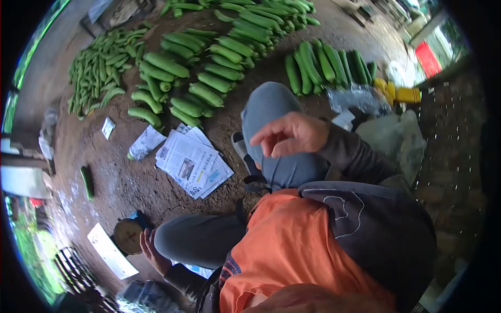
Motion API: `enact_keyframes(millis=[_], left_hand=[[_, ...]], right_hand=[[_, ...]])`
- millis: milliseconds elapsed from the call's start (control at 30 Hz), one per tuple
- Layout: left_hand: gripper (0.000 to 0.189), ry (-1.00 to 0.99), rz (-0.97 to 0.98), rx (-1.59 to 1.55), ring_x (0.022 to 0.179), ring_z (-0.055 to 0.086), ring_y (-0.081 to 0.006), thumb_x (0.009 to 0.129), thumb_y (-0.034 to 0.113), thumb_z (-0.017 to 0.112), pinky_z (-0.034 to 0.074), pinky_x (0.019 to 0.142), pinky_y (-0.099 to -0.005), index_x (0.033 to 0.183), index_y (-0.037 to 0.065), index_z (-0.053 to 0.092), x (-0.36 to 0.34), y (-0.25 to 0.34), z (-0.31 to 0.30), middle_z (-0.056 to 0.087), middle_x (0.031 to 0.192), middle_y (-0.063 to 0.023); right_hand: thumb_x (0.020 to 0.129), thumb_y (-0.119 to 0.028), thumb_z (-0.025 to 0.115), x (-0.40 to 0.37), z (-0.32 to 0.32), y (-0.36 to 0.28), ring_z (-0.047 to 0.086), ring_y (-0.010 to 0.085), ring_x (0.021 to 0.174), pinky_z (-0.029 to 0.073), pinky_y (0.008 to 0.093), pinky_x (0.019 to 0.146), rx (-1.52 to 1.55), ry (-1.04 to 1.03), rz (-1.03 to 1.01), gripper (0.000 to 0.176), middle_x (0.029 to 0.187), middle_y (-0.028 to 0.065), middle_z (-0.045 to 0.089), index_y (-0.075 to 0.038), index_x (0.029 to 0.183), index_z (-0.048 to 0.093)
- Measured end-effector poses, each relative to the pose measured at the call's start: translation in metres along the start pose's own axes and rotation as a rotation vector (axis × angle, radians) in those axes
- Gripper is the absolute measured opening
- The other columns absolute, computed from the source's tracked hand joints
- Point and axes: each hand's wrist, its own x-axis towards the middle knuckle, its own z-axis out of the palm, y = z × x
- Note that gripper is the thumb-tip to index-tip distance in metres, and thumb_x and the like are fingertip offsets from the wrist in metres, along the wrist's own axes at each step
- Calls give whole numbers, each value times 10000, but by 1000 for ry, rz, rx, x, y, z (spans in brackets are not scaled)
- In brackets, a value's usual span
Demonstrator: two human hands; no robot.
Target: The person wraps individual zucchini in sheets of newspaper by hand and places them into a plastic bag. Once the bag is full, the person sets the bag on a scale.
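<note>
Open left hand (151, 251) beside a round, yellow-faced scale (128, 235); beyond the scale, newspapers (190, 163), green gourds (209, 78), and the right hand (289, 136), half-curled and empty.

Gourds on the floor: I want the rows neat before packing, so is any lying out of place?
One green gourd lies alone on the dirt at far left, well apart from the sorted rows. A newspaper-wrapped gourd lies beside the newspaper stack, also outside the rows.

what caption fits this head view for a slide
right hand over knee, left hand by a scale, rows of green gourds and newspapers on dirt ground
</note>
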Motion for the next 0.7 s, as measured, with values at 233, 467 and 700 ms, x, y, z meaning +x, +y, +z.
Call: enact_keyframes(millis=[233,467,700], left_hand=[[406,-137,94,262,1159,525,-223,948,206,524,373,1024,-331,1284,-19,488,-12,61,127,560,1253,-147],[306,146,252,731,1029,589,-232,879,216,625,419,932,-326,1118,25,627,-37,56,151,646,1073,-131],[353,-198,52,969,873,666,-197,870,277,651,509,779,-320,1075,-10,644,-17,128,146,699,949,-126]], right_hand=[[926,-177,572,-109,-73,-41,552,119,816,466,256,762,-63,280,-152,409,919,79,598,23,1279,509],[928,-235,581,-104,-109,-6,551,113,817,439,237,710,-178,399,-246,435,934,59,603,16,1277,517],[941,-218,533,-56,-165,-20,553,59,798,406,188,679,-155,723,-306,288,940,3,632,-39,1148,624]])
